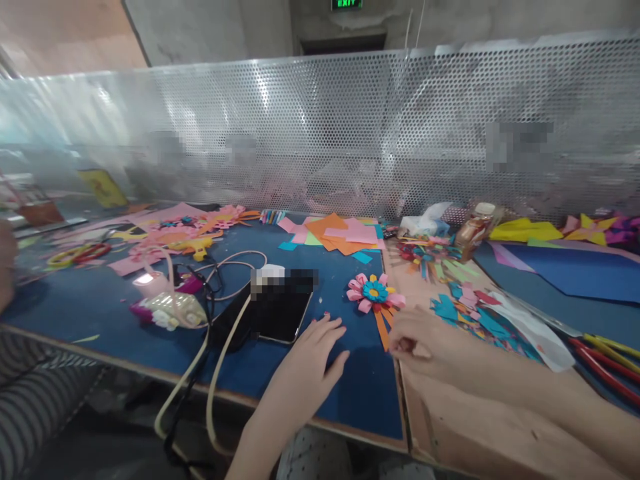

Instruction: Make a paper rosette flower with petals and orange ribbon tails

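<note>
A paper flower (374, 290) with pink and yellow petals and a blue centre lies on the blue table, with orange paper strips (383, 326) trailing from it. My left hand (315, 357) rests on the table beside a dark phone (285, 313), fingers stretched out and holding nothing. Right of the strips, my right hand (433, 340) is closed, its fingers curled in close to the flower. Whatever is between those fingers, if anything, is hidden. Blue and pink paper scraps (483, 320) lie just past my right hand.
Cables (215, 373) loop over the front edge by a shiny pouch (173, 307). Orange and pink paper sheets (345, 233) lie at the back. Red-and-yellow scissors (600, 353) and a brown bottle (475, 230) are to the right. A perforated metal screen (320, 133) stands behind.
</note>
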`<action>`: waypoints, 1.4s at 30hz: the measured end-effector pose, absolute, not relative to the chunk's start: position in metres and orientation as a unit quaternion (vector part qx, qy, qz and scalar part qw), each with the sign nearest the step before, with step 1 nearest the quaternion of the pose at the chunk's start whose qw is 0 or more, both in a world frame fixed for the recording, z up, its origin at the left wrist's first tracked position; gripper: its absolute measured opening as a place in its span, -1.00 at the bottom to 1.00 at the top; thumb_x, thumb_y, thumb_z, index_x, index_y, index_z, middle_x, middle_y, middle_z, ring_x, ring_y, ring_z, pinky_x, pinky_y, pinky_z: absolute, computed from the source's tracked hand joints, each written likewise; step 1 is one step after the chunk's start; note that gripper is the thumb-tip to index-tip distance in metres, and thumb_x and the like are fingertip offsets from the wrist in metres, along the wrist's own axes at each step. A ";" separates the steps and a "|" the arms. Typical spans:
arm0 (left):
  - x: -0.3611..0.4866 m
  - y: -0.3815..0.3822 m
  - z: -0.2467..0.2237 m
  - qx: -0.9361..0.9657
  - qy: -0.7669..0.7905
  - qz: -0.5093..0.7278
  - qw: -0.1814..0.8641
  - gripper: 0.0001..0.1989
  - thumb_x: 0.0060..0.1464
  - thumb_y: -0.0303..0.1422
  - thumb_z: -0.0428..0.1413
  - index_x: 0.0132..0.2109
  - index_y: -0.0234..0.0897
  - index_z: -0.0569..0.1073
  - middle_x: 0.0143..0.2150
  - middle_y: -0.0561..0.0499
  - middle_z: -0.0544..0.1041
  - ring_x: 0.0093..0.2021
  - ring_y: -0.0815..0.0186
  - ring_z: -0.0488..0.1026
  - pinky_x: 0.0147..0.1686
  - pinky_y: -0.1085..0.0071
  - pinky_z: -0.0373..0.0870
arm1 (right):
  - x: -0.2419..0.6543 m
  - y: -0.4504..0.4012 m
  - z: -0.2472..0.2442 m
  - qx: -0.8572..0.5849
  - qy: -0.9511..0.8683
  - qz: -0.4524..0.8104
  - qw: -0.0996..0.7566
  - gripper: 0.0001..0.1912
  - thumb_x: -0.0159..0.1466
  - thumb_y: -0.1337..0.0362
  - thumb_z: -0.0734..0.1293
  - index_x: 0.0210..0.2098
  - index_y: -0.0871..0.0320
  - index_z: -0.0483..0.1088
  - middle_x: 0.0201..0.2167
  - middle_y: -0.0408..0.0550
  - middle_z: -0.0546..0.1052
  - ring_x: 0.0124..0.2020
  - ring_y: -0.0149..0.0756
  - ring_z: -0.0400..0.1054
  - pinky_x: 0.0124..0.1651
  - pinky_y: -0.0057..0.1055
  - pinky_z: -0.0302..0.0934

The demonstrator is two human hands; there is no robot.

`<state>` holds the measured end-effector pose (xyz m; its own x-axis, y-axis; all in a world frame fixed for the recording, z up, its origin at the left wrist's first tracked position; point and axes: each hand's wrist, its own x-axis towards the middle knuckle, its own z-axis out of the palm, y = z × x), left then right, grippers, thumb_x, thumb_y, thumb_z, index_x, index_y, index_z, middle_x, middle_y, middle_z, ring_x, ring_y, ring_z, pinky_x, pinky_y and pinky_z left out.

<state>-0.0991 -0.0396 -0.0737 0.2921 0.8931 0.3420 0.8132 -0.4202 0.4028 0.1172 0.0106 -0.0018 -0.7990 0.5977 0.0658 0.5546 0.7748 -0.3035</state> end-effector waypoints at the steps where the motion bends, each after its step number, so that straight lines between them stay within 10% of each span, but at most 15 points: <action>1: -0.099 -0.040 -0.074 0.800 0.533 0.263 0.075 -0.66 0.16 -0.33 -0.12 0.07 -0.27 0.28 0.13 -0.04 0.32 0.19 0.24 0.13 0.15 0.14 0.13 | 0.126 0.015 0.004 -0.327 -0.930 0.138 0.099 -0.85 0.17 0.39 0.14 -0.47 0.17 0.30 -0.49 -0.12 0.36 -0.43 -0.37 0.21 -0.32 -0.42 0.11; 7: -0.099 -0.039 -0.078 0.796 0.540 0.267 0.063 -0.67 0.16 -0.30 -0.12 0.06 -0.22 0.28 0.12 -0.02 0.33 0.17 0.23 0.17 0.12 0.13 0.20 | 0.198 0.047 0.036 -0.497 -0.855 0.086 0.125 -0.77 0.15 0.12 0.17 -0.46 0.12 0.33 -0.50 -0.03 0.41 -0.46 -0.23 0.27 -0.38 -0.30 0.15; 20: -0.099 -0.038 -0.081 0.798 0.533 0.279 0.027 -0.70 0.15 -0.30 -0.09 -0.01 -0.20 0.36 0.05 -0.03 0.40 0.12 0.20 0.26 0.07 0.15 0.26 | 0.244 0.061 0.018 -0.566 -0.807 0.112 0.127 -0.82 0.18 0.22 0.15 -0.36 0.14 0.34 -0.43 0.02 0.49 -0.43 -0.17 0.37 -0.36 -0.27 0.23; 29: -0.099 -0.039 -0.082 0.797 0.531 0.286 0.028 -0.71 0.15 -0.31 -0.08 0.01 -0.20 0.33 0.08 -0.03 0.38 0.13 0.22 0.24 0.09 0.17 0.24 | 0.127 -0.012 -0.008 -0.310 -0.938 0.138 0.068 -0.79 0.27 0.38 0.17 -0.26 0.10 0.44 -0.31 -0.09 0.41 -0.29 -0.37 0.29 -0.25 -0.45 0.17; 42: -0.099 -0.040 -0.079 0.800 0.534 0.268 0.049 -0.68 0.16 -0.32 -0.12 0.04 -0.24 0.31 0.10 -0.03 0.35 0.16 0.24 0.18 0.13 0.16 0.18 | 0.098 -0.013 -0.028 -0.120 -0.972 -0.188 0.072 -0.87 0.15 0.46 0.25 -0.53 0.22 0.30 -0.52 -0.11 0.29 -0.42 -0.31 0.14 -0.40 -0.39 0.00</action>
